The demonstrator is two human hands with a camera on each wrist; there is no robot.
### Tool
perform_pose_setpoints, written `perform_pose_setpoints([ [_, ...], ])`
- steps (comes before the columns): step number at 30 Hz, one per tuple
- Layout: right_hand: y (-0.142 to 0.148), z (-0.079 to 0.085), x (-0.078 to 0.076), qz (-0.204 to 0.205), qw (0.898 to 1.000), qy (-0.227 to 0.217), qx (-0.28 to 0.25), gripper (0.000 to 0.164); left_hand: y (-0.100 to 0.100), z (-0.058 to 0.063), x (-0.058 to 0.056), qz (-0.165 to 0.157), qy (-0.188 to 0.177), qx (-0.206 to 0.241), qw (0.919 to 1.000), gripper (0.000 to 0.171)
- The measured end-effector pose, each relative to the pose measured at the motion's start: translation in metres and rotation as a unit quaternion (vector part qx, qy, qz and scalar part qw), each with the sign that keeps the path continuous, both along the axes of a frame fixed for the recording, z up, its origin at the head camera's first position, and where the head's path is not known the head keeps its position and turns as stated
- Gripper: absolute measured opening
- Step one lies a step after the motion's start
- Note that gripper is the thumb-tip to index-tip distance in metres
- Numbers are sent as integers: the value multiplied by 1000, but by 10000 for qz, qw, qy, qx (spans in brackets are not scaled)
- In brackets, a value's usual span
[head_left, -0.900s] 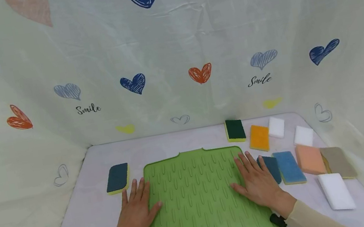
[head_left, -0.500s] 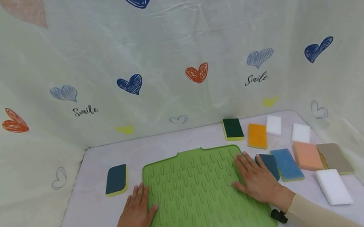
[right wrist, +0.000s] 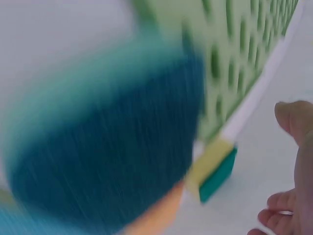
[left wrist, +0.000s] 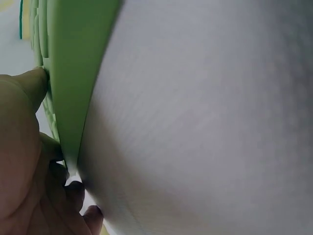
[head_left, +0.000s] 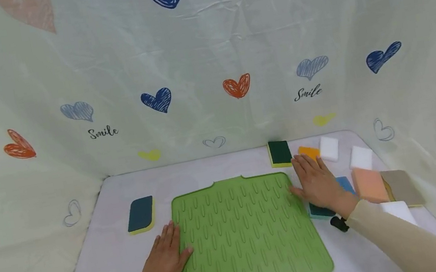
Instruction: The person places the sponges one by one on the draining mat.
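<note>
A green ridged silicone mat (head_left: 243, 237) lies flat on the white table. My left hand (head_left: 163, 260) rests at its left edge, thumb on the mat and fingers straight; the left wrist view shows the thumb (left wrist: 33, 83) against the mat's rim. Off the mat's right edge, my right hand (head_left: 319, 184) is stretched above the sponges, its fingertips near an orange sponge (head_left: 309, 151) that they partly cover. Under that hand and wrist lie a dark teal sponge (head_left: 320, 211) and a blue sponge (head_left: 345, 183), both partly hidden. The dark teal sponge (right wrist: 107, 147) looms blurred in the right wrist view.
A dark teal sponge (head_left: 140, 214) lies left of the mat. At the back right is a dark green sponge (head_left: 280, 152). White sponges (head_left: 329, 148), a peach sponge (head_left: 370, 185) and a taupe sponge (head_left: 402, 188) lie farther right. A heart-printed sheet (head_left: 194, 43) surrounds the table.
My right hand has left the mat's right edge, moving right and forward over the sponges. The left hand stays at the left edge. The view has shifted slightly.
</note>
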State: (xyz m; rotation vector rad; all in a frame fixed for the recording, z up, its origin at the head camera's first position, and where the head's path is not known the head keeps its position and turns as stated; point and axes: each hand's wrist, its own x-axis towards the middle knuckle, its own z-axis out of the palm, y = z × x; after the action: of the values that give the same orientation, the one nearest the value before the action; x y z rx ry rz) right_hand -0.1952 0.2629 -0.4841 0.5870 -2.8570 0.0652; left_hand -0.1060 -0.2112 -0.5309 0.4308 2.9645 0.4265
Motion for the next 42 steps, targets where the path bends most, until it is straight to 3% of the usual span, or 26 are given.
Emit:
perform_pose_setpoints([
  [8, 25, 35, -75, 289, 9972, -301, 622, 85, -4, 0, 0, -102, -2, 36, 9999, 75],
  [14, 30, 29, -106, 259, 9951, -595, 751, 84, -6, -4, -1, -144, 44, 71, 9999, 76],
  [22, 23, 7, -116, 35, 9935, -873, 731, 94, -5, -5, -2, -144, -68, 46, 9999, 77],
  [29, 21, 6, -116, -104, 9915, -1226, 424, 95, -5, -2, -1, -104, -133, -42, 9998, 77],
  [34, 23, 4, -121, -51, 9937, -1021, 449, 88, -6, -1, -1, -96, -145, -43, 9998, 77],
  [42, 23, -2, -126, -114, 9932, -1108, 327, 102, -6, -3, -2, -86, -154, -77, 9998, 78],
])
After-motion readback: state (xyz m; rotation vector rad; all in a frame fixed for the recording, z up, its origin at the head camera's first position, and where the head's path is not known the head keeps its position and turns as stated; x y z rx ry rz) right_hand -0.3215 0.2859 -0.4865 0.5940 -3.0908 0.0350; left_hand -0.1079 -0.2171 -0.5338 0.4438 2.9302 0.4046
